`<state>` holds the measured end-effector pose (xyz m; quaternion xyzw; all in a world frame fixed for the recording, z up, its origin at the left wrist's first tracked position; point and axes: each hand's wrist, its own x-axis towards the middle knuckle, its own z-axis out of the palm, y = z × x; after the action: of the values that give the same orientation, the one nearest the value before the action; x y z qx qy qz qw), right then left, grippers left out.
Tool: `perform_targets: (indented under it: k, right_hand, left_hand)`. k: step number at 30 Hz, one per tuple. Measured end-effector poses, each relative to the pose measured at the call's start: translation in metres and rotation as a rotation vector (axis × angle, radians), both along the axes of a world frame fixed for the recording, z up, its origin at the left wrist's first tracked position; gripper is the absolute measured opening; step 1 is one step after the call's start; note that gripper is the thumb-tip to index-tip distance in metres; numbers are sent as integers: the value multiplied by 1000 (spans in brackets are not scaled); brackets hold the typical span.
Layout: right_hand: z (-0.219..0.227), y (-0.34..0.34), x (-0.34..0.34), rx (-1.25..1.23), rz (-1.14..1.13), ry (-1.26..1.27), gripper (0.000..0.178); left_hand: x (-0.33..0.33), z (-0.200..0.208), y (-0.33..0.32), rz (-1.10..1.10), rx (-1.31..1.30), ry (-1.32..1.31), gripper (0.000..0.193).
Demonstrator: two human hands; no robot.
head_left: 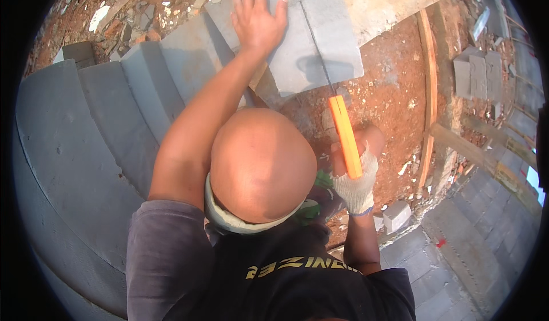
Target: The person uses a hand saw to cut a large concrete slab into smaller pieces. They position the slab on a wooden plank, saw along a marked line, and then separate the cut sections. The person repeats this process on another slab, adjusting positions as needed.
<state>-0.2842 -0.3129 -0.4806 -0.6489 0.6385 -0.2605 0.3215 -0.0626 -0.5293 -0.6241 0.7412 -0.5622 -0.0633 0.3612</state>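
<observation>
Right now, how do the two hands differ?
The left hand is bare; the right hand wears a white knit glove. The left hand lies flat, fingers spread, pressing on a grey block; the right hand is closed around the orange handle of a saw. The left arm is stretched far forward; the right is drawn back, nearer the body. Both work on the same block.
</observation>
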Motion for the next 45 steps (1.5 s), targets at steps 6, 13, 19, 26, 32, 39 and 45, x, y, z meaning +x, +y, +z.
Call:
perform_targets:
  k: [6, 13, 19, 26, 32, 39, 45]
  right_hand:
    - [-33, -62, 18, 42, -3, -39, 10]
    - [-12, 8, -9, 10, 0, 9, 5]
    - [-20, -49, 16, -49, 12, 149, 4]
    - [-34, 18, -19, -11, -20, 17, 8]
    - [-49, -57, 12, -51, 17, -11, 8]
    - [-10, 30, -21, 83, -37, -27, 7]
    - [-57, -24, 1, 17, -54, 16, 7]
  left_hand:
    - [-8, 1, -4, -27, -16, 27, 58]
    - [1, -2, -7, -7, -70, 4, 57]
    - [-5, -6, -5, -25, -64, 3, 56]
    - [0, -2, -1, -5, -15, 28, 58]
    - [-9, -3, -4, -16, -18, 33, 58]
    - [0, -3, -6, 8, -23, 10, 59]
    - [-7, -5, -9, -5, -34, -14, 59]
